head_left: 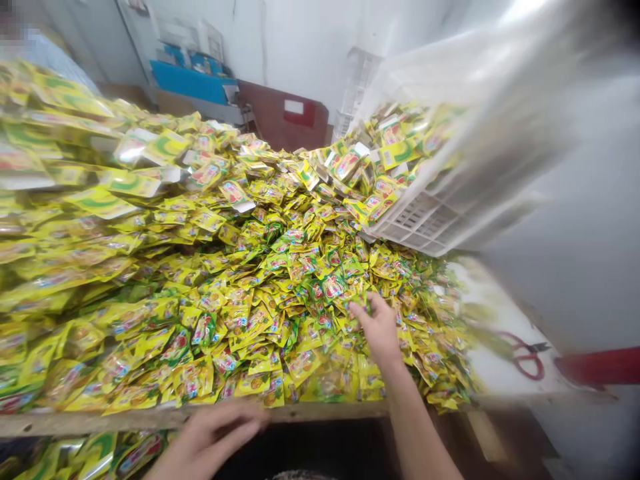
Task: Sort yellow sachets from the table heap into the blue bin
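A wide heap of small yellow and green sachets (240, 310) with fruit pictures lies in front of me. My right hand (381, 330) reaches into the near right part of it, thumb and fingers closed around a small green and yellow sachet (359, 305). At the table's front edge is my left hand (220, 427), a little blurred. Its thumb and fingers are apart, with nothing seen between them. Flat yellow boxes (137, 187) cover the far left of the heap.
A tilted white plastic basket (425, 220) of yellow boxes rests at the right, with clear plastic sheeting around it. Red-handled scissors (530, 360) lie on the white tabletop (493, 313). More sachets (93, 457) sit below the wooden edge (320, 411). A blue box (193, 83) stands behind.
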`<state>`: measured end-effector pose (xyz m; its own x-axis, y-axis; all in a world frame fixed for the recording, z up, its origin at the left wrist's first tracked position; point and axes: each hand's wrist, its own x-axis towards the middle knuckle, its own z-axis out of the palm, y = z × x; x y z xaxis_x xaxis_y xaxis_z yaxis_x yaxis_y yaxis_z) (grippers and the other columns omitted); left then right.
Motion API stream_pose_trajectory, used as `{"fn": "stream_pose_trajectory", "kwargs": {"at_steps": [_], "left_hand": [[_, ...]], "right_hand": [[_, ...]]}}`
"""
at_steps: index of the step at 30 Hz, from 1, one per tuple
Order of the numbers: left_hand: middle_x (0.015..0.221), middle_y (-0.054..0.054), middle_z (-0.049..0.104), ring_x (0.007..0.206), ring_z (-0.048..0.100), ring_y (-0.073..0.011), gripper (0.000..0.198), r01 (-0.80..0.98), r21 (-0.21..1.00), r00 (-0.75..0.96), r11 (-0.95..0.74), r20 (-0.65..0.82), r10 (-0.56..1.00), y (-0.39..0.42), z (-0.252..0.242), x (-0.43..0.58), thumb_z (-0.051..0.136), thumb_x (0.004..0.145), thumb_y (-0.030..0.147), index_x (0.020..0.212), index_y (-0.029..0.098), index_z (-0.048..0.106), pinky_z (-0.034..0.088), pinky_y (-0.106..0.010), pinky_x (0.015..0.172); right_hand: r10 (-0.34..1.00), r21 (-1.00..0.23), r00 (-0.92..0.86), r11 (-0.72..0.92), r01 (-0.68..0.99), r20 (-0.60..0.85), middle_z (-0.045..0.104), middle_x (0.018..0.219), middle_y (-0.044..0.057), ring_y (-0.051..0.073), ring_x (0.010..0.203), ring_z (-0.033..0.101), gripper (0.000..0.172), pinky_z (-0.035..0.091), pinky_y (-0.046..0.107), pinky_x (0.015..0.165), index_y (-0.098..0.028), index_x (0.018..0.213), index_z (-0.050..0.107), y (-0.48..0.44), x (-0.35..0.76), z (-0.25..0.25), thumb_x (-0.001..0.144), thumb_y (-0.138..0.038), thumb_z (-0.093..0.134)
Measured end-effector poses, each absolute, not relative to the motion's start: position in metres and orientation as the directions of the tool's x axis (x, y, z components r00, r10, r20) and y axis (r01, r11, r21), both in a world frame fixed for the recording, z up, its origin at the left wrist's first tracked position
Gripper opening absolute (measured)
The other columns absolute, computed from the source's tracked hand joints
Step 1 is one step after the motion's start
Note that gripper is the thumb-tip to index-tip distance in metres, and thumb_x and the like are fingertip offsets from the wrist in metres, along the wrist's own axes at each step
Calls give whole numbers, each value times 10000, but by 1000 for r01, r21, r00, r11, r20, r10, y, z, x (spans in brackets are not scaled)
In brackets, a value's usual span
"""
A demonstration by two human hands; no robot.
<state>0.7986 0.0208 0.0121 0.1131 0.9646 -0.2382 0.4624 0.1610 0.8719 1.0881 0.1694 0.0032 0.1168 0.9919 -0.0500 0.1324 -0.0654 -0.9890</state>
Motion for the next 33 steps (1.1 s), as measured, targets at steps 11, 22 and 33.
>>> {"fn": "stream_pose_trajectory", "kwargs": {"at_steps": [11,22,33], "left_hand": [[813,-70,738,747,678,-236,408,310,920,-264,240,-160,951,110,-16,848,717,736,437,1038,161,711,543,-334,682],[967,-60,713,910,648,-198,282,-148,918,-87,368,-383,920,80,8,872,739,746,306,994,180,697,518,-259,782],[901,-34,721,853,662,-176,271,15,989,-410,146,-127,903,99,-13,871,721,738,336,961,189,676,519,-246,755]], "right_hand": [[958,-902,-73,-286,-324,-278,586,736,-17,138,662,564,279,533,226,520,-185,862,605,114,1057,-3,701,-341,772],[953,-893,-219,-278,-353,-210,616,777,-10,153,646,614,272,532,223,460,-184,891,599,117,1018,-5,701,-290,761],[988,-972,-41,-136,190,-147,576,680,-19,158,670,550,108,459,230,567,-185,689,620,92,1062,-37,703,-224,720]]}}
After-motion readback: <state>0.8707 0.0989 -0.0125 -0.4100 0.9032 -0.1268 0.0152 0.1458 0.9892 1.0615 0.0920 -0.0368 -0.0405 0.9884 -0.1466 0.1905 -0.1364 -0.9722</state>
